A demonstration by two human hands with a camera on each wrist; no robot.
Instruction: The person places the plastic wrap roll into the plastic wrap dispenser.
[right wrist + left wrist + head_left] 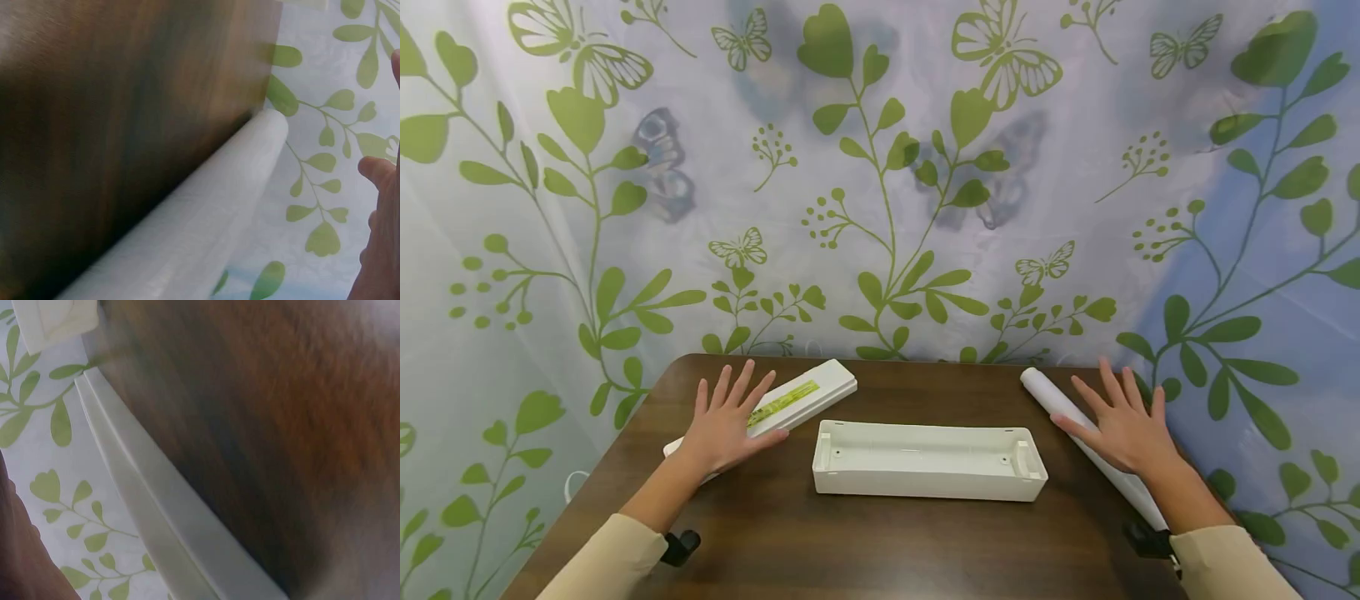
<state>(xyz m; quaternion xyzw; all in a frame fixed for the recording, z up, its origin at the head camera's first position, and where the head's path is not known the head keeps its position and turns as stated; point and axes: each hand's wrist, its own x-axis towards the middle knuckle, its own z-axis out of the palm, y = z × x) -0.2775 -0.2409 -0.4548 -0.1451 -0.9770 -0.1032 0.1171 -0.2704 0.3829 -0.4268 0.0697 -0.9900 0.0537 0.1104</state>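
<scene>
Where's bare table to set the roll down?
Widest bare patch: the table in front of the tray, between the forearms. A narrower strip lies behind the tray. The left is crowded by the lid under the left hand, the right by the roll under the right hand.

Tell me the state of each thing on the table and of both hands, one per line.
Tray: open side up, empty, untouched, mid-table.
Lid: lying flat, label up, under the left hand's fingers.
Roll: rolled up, lying near the table's right edge.
Left hand: fingers spread, resting on the lid.
Right hand: fingers spread over the roll; contact unclear.
</scene>
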